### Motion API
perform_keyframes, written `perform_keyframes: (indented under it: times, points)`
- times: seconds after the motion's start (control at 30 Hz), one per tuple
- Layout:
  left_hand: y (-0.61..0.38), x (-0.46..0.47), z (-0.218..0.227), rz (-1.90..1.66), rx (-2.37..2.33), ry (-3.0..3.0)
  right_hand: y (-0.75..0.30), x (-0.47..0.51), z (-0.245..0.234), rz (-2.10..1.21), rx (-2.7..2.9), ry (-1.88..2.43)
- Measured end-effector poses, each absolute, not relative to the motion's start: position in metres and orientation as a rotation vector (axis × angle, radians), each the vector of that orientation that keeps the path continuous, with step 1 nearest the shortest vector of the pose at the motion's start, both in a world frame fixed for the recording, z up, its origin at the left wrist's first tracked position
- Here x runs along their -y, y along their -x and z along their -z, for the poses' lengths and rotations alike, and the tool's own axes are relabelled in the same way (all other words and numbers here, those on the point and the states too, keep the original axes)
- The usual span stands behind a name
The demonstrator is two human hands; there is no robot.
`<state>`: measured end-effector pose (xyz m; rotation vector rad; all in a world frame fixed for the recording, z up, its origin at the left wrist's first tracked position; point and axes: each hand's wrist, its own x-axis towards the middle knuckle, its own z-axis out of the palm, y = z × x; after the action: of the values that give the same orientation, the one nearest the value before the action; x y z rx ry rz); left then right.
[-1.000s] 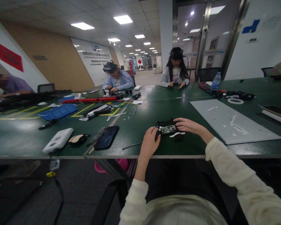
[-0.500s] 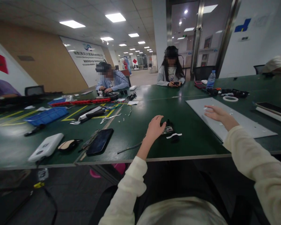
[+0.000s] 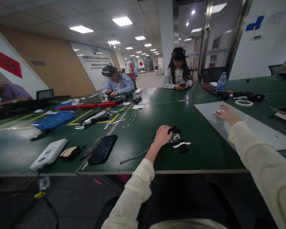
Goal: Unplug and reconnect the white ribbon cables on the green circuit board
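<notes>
i see the left hand curled over the circuit board, just right of frame centre, and the right hand, fingers bent, over the grey panel at right. on my feed i can't tell whether either grips anything.

The left sleeve is cream, loose and bunched into soft folds above the bare left hand. The matching right sleeve shows broad curved creases and leaves the right hand bare. A pale cream top meets dark legwear.
</notes>
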<state>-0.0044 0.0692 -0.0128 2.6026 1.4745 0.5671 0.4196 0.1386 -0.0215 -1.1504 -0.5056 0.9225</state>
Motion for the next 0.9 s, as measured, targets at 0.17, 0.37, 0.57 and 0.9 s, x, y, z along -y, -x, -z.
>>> perform_keyframes:
  times: [0.17,0.37,0.57,0.9]
  points:
    - [0.003,-0.070,0.014,-0.572,-1.477,-2.605,-0.418,-0.150,0.032,-1.070,0.371,1.303]
    - [0.003,-0.067,0.012,-0.575,-1.496,-2.585,-0.410,-0.139,0.028,-0.909,0.358,1.269]
    - [0.001,-0.064,0.007,-0.576,-1.492,-2.579,-0.341,-0.111,-0.015,-1.019,0.652,0.995]
    - [0.001,-0.061,0.008,-0.572,-1.498,-2.597,-0.133,-0.037,-0.031,-1.166,1.646,1.038]
